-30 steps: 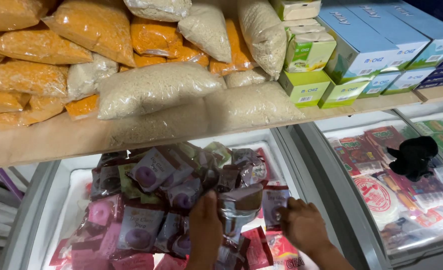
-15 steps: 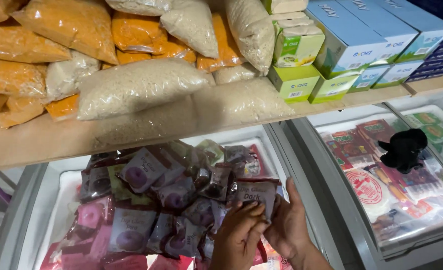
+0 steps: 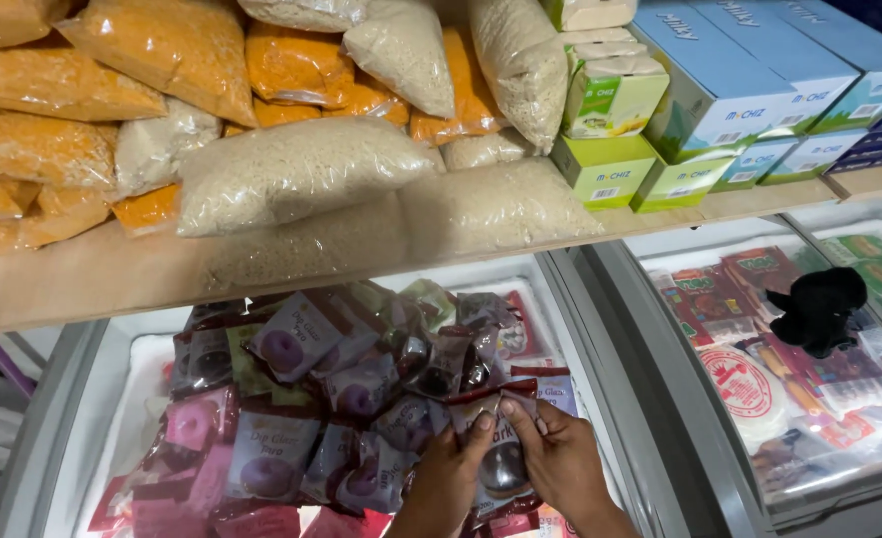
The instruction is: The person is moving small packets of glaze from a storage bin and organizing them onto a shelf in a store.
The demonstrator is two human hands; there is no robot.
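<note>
Both my hands hold one small dark-brown foil packet (image 3: 501, 453) over an open chest freezer (image 3: 112, 379). My left hand (image 3: 448, 478) pinches its left top corner with thumb and fingers. My right hand (image 3: 563, 460) grips its right edge. The packet sits on top of a heap of similar purple, pink and brown packets (image 3: 301, 418) that fills the freezer. My forearms enter from the bottom edge of the view.
A wooden shelf (image 3: 82, 279) above the freezer carries bags of white and orange crumbs (image 3: 291, 169) and green and blue boxes (image 3: 660, 110). To the right, a second freezer with a glass lid (image 3: 759, 399) holds red and green packs, with a black object (image 3: 819, 309) lying on the lid.
My hands moved from separate spots among the packets to meet on one dark packet, which they now hold together. The view shifted slightly left.
</note>
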